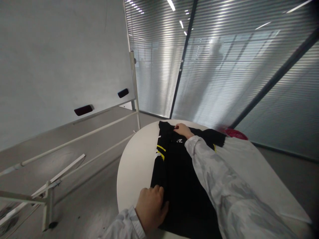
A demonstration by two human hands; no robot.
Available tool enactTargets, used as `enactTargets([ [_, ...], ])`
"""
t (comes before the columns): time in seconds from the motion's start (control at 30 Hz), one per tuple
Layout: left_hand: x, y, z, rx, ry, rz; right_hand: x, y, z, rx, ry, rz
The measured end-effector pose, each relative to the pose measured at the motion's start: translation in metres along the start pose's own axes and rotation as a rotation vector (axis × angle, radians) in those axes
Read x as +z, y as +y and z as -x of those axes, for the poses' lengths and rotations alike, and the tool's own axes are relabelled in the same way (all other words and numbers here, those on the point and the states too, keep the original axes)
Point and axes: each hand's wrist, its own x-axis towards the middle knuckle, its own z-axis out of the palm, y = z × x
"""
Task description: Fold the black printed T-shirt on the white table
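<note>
In the head view, a black shirt (184, 186) lies across the middle of a white round-edged table (134, 166), its collar end toward the table's far rim and its lower end toward the near side. The left hand (152, 207) is at the table's near left part, fingers curled over the shirt's side edge; whether it pinches the cloth or only presses it, I cannot tell. The right hand (183, 130), near the table's far rim, holds shirt fabric by the collar between thumb and fingers drawn close. Its forearm, in a pale patterned sleeve (221, 179), crosses above the shirt. A whiteboard (62, 66) stands left of the table, and a red bin (236, 134) shows past its far right edge.

The step in hand looks like setting the shirt's left side straight. To do it well, both hands should pull lightly and evenly, so the edge between them runs taut without stretching the collar. The forearm is best lifted clear of the cloth, since dragging it could wrinkle the front.
</note>
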Motion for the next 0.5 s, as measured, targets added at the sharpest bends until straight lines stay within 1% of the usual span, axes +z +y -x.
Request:
enactTargets([
  [0.17,0.0,0.011,-0.008,0.021,-0.042,-0.051,-0.002,-0.005,0.008,-0.032,0.101,-0.046],
  [0.27,0.001,0.011,-0.013,0.035,-0.062,-0.078,-0.003,-0.008,0.011,-0.01,0.172,-0.097],
  [0.37,-0.001,0.011,-0.014,0.042,-0.065,-0.062,-0.005,-0.01,0.008,0.03,0.242,-0.167],
  [0.43,-0.005,0.011,-0.012,0.04,-0.044,-0.013,-0.007,-0.01,0.003,0.052,0.27,-0.217],
  [0.5,-0.01,0.012,-0.01,0.045,0.011,0.064,-0.009,-0.01,-0.001,0.076,0.28,-0.264],
])
